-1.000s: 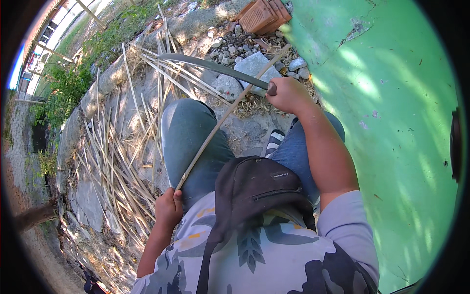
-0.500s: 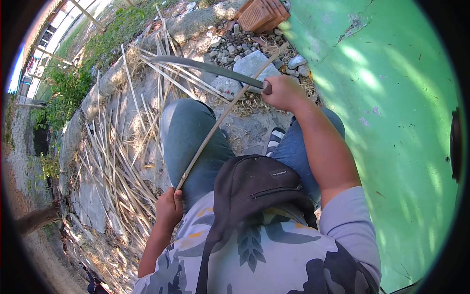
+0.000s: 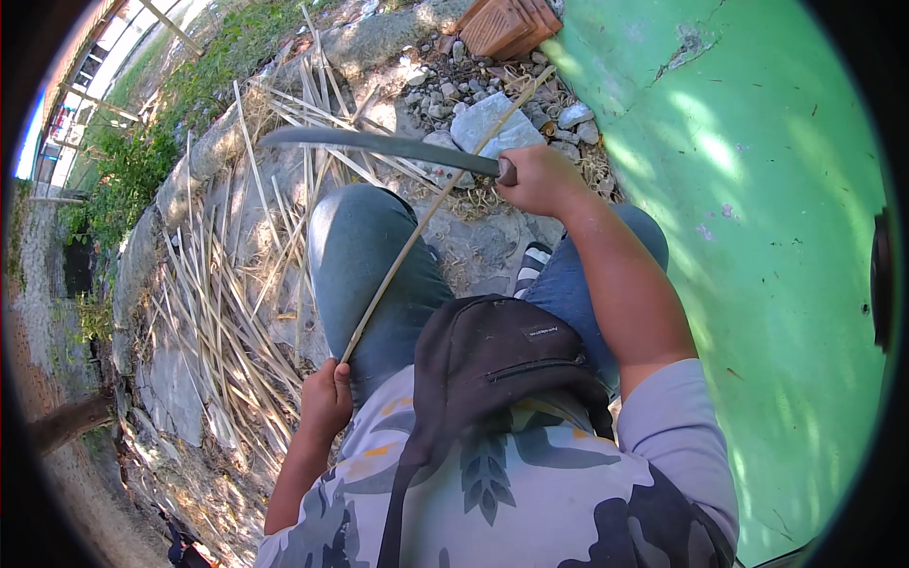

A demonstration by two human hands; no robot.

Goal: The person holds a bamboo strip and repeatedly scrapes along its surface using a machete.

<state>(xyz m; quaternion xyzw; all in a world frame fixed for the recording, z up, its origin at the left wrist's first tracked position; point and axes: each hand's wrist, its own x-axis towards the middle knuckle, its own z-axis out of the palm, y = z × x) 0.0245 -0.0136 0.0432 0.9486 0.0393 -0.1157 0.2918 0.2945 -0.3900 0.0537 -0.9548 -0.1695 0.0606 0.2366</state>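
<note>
My right hand (image 3: 542, 180) is closed round the short handle of a machete (image 3: 379, 144). Its long curved blade points to the left, above my left knee. A thin wooden strip (image 3: 415, 239) slants from my left hand over my left thigh toward the rubble at the far side. Thumb and fingers of my left hand (image 3: 327, 398) grip the strip's near end. Near my right fist, blade and strip cross and appear to touch; the exact contact is hard to make out.
Many loose strips (image 3: 222, 322) lie in a pile on the ground at the left. Beyond my knees are a pale stone block (image 3: 497, 125), gravel and stacked orange tiles (image 3: 508, 28). A green painted floor (image 3: 748, 284) spans the right. A black bag (image 3: 502, 355) rests on my lap.
The machete has slid left with my right hand, its tip now lower and farther left. The strip's far end has shifted slightly up. My left hand keeps its grip, almost in place.
</note>
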